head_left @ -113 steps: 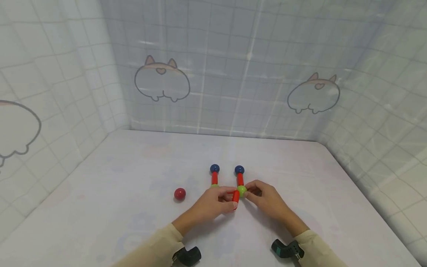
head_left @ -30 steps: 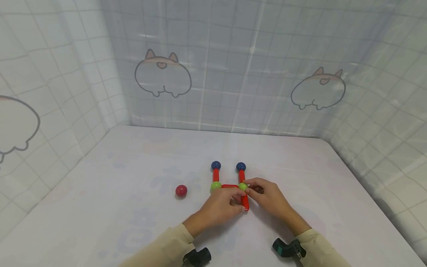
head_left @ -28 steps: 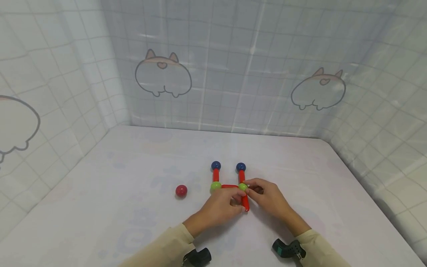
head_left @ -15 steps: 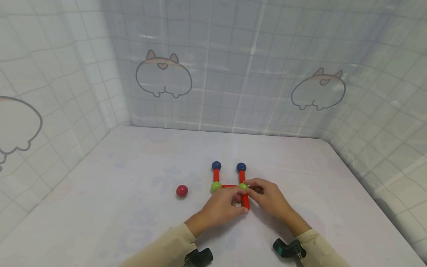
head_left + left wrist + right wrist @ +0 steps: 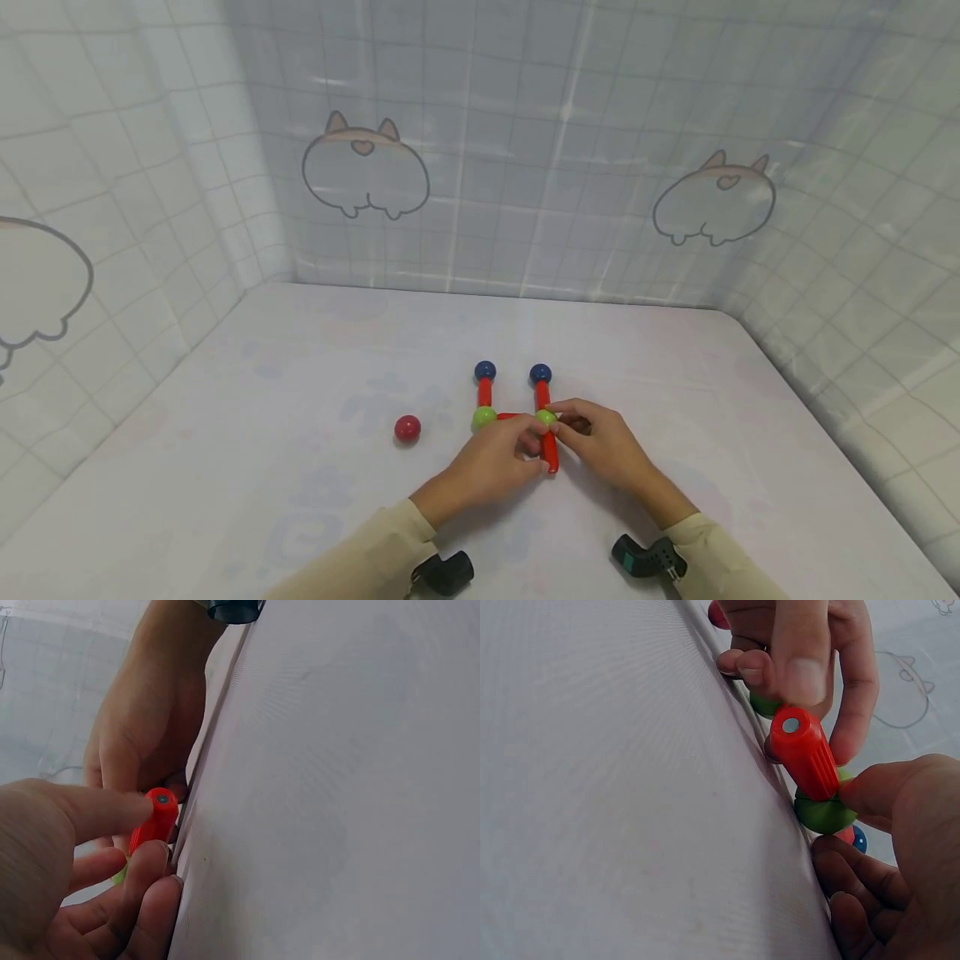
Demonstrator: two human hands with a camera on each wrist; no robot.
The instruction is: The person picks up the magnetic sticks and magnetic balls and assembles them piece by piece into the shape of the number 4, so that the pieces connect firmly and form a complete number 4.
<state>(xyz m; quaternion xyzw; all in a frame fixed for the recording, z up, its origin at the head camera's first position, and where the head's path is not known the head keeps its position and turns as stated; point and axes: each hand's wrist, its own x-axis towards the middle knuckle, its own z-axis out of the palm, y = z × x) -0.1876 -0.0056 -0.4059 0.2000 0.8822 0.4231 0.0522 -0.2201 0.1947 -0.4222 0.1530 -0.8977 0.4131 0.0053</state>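
Note:
My left hand [image 5: 491, 468] pinches a red magnetic rod [image 5: 551, 454] between thumb and fingers; the bare near end shows a metal disc in both wrist views. That rod's far end meets the right green ball [image 5: 546, 418], which my right hand [image 5: 600, 440] pinches from the right. A red rod [image 5: 542, 395] runs from this ball to a blue ball [image 5: 541, 373]. To the left, a second green ball [image 5: 483, 417] carries another red rod [image 5: 485, 392] and blue ball [image 5: 485, 370]. A red crossbar rod [image 5: 508, 415], partly hidden by my left hand, spans the green balls.
A loose red ball [image 5: 407, 428] lies on the pale table cover [image 5: 300, 467], left of the joined pieces. Tile-patterned curtains [image 5: 510, 167] enclose the table at the back and both sides. Dark wrist cameras [image 5: 648, 557] sit at both sleeves.
Since the earliest frame, the near red rod has swung from a leftward slant into line below the right green ball. My left hand shifted right with it. Over the last second, little moves.

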